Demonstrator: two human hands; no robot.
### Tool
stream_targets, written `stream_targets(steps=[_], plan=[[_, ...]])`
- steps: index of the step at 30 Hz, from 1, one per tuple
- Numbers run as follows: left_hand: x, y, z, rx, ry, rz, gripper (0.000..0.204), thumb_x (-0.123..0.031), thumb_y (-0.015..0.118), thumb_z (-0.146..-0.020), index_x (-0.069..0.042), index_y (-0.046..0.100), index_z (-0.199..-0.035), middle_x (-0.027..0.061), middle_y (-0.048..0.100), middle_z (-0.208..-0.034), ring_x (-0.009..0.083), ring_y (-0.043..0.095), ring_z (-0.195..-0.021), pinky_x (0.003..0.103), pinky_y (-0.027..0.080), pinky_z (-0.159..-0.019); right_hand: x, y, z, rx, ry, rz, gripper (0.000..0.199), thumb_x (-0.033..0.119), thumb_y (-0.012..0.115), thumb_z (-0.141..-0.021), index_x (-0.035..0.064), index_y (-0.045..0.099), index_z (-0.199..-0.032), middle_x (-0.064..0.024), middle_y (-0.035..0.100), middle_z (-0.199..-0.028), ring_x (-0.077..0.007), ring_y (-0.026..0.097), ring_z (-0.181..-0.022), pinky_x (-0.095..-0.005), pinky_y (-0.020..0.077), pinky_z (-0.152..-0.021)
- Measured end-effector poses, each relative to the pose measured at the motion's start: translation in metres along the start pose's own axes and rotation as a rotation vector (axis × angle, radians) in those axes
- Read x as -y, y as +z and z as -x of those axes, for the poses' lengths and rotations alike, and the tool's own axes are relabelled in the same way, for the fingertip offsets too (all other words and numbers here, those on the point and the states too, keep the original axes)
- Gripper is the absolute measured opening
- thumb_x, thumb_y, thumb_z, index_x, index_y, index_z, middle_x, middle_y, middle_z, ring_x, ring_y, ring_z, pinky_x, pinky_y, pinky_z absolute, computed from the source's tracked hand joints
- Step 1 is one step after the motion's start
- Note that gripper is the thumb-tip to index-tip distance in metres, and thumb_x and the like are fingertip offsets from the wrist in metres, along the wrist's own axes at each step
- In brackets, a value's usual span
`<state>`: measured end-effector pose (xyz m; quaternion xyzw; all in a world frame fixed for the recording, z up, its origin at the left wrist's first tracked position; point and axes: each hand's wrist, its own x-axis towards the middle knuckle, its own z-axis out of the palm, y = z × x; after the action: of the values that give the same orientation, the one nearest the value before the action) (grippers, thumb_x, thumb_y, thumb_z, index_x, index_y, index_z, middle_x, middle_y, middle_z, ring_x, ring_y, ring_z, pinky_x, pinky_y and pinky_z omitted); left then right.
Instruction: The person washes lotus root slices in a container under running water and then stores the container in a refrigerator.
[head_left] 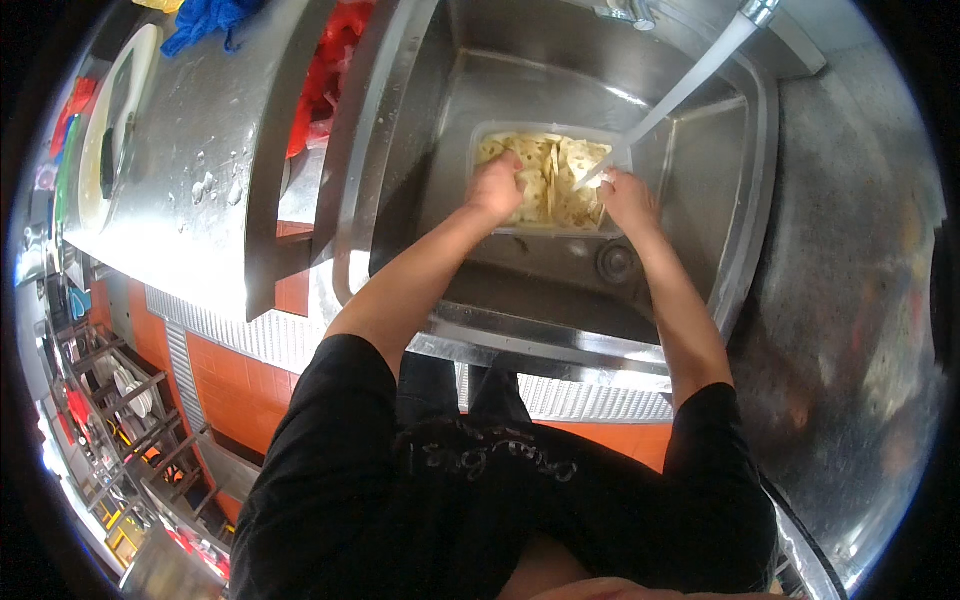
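Within the metal sink (500, 90) sits a clear plastic tub (548, 128) full of thin, pale yellow slices with dark spots or holes (576, 208). My left hand (497, 188) reaches into the tub's left side, fingers curled round some of the slices. At the right side, my right hand (628, 203) has its fingers closed at the edge of the slices; its fingertips are partly hidden. A stream of water (668, 104) runs slantwise from the tap (758, 10) at the upper right and lands in the tub near my right hand.
Below the tub is the round drain (616, 263). A steel counter (215, 130) on the left holds a white chopping board (120, 130) with a knife and a blue cloth (205, 22). Red plastic (325, 80) shows in the gap beside the sink. Steel worktop (850, 330) lies right.
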<state>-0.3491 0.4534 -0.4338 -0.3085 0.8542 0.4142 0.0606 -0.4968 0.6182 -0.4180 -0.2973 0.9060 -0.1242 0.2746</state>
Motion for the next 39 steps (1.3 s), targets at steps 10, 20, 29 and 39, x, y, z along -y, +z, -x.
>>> stream_targets(steps=[10, 20, 29, 39], plan=[[-0.012, 0.003, 0.011, 0.268, 0.223, -0.551, 0.027, -0.022, 0.049, -0.081, -0.018, 0.061, -0.105, 0.0082, 0.034, -0.136, 0.0268, 0.024, -0.129, 0.042, 0.023, -0.104, -0.001, 0.013, 0.011, 0.265, -0.406, 0.199, 0.040, 0.021, 0.056, -0.079, 0.0114, 0.049, -0.118, -0.0171, 0.046, -0.118, -0.0337, 0.046, -0.108, -0.0423, 0.0392, -0.089], [-0.027, 0.024, -0.054, -0.258, 0.270, -0.582, 0.040, -0.010, 0.052, -0.074, -0.006, 0.049, -0.114, 0.0074, 0.048, -0.112, 0.0255, 0.042, -0.108, 0.037, 0.037, -0.092, 0.002, 0.024, 0.004, 0.103, -0.356, 0.018, 0.035, 0.016, 0.056, -0.079, 0.0016, 0.051, -0.111, -0.0208, 0.045, -0.121, -0.0339, 0.048, -0.107, -0.0385, 0.0404, -0.090], [-0.014, 0.027, -0.054, -0.226, 0.391, -0.773, 0.027, -0.013, 0.053, -0.077, -0.008, 0.055, -0.103, 0.0077, 0.051, -0.105, 0.0237, 0.046, -0.104, 0.035, 0.039, -0.088, -0.022, 0.007, 0.025, 0.031, -0.300, -0.140, 0.032, 0.015, 0.058, -0.079, 0.0028, 0.053, -0.108, -0.0184, 0.048, -0.116, -0.0309, 0.053, -0.100, -0.0362, 0.0425, -0.086], [-0.044, -0.017, -0.008, 0.261, 0.503, -0.699, 0.050, -0.024, 0.062, -0.073, -0.009, 0.050, -0.119, 0.0130, 0.046, -0.117, 0.0290, 0.040, -0.114, 0.042, 0.032, -0.098, -0.042, 0.001, 0.025, 0.011, -0.406, -0.169, 0.031, 0.016, 0.057, -0.080, 0.0056, 0.052, -0.109, -0.0173, 0.049, -0.113, -0.0326, 0.050, -0.104, -0.0382, 0.0409, -0.087]])
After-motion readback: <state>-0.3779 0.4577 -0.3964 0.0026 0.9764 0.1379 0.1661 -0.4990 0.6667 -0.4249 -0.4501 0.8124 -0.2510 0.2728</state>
